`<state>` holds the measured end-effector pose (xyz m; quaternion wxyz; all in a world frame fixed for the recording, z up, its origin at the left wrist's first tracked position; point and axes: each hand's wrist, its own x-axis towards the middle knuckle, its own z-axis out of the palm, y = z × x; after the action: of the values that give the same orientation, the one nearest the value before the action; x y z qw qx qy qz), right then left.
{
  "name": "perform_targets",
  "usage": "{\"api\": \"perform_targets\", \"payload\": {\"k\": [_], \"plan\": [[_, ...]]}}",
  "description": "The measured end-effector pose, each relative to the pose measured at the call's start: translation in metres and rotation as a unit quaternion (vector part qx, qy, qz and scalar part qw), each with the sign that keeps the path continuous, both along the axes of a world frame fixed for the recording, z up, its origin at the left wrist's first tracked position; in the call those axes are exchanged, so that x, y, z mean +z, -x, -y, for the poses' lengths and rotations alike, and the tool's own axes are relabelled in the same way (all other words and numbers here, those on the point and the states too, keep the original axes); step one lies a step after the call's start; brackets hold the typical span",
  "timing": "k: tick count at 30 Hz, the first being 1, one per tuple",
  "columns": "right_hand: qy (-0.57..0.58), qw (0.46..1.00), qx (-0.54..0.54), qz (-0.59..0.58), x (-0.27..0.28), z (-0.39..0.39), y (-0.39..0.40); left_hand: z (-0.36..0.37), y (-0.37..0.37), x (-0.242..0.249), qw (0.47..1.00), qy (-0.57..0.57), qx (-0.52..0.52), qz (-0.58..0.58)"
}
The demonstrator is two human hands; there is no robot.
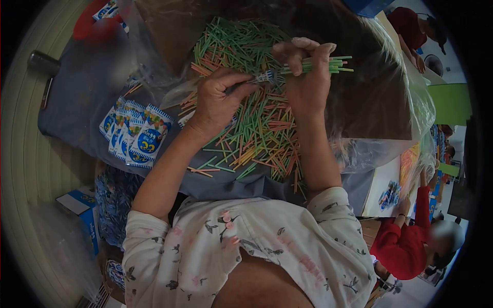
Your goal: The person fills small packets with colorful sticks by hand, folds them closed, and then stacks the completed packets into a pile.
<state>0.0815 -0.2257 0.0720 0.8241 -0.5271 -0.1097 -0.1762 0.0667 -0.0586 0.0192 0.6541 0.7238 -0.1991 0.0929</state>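
My left hand [218,100] pinches the edge of a small blue-and-white packet [265,77] between thumb and forefinger. Across from it, my right hand [312,77] grips a bundle of thin green sticks [336,64], a few of them orange. The bundle's near ends meet the packet's mouth. Below both hands spreads a large heap of loose green, orange and yellow sticks [257,133]. Left of my left forearm lies a pile of blue-and-white printed packets [136,131], overlapping each other.
Clear plastic sheeting [395,97] lies over the brown surface behind the sticks. A grey cloth [82,100] covers the table's left side. A red object [92,25] sits at the upper left. At right, a person in red [403,241] works near more packets [390,195].
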Motion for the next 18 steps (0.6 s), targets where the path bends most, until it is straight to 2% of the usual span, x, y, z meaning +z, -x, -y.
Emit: {"api": "perform_targets", "payload": {"k": [2, 4, 8, 11, 16, 17, 18], "plan": [[-0.032, 0.999, 0.015, 0.013, 0.001, -0.001, 0.001, 0.0, -0.001, -0.001, 0.999, 0.037, -0.008, -0.019], [0.048, 0.999, 0.011, 0.015, -0.004, -0.001, 0.0, 0.002, -0.002, -0.002, 0.999, 0.048, -0.007, -0.017], [0.077, 0.995, 0.029, -0.057, -0.016, -0.004, 0.004, 0.004, 0.0, -0.004, 0.995, 0.083, -0.018, -0.044], [0.137, 0.988, 0.014, -0.071, -0.018, -0.008, 0.006, 0.007, -0.001, -0.005, 0.99, 0.122, -0.021, -0.064], [0.302, 0.949, 0.093, 0.003, -0.018, -0.002, 0.001, 0.013, -0.005, -0.002, 0.985, 0.146, -0.059, -0.072], [0.303, 0.949, 0.093, 0.003, -0.015, -0.001, 0.0, 0.013, -0.005, 0.0, 0.981, 0.154, -0.072, -0.091], [0.24, 0.969, 0.059, 0.016, -0.011, 0.0, -0.001, 0.013, -0.006, 0.003, 0.981, 0.155, -0.071, -0.09]]}}
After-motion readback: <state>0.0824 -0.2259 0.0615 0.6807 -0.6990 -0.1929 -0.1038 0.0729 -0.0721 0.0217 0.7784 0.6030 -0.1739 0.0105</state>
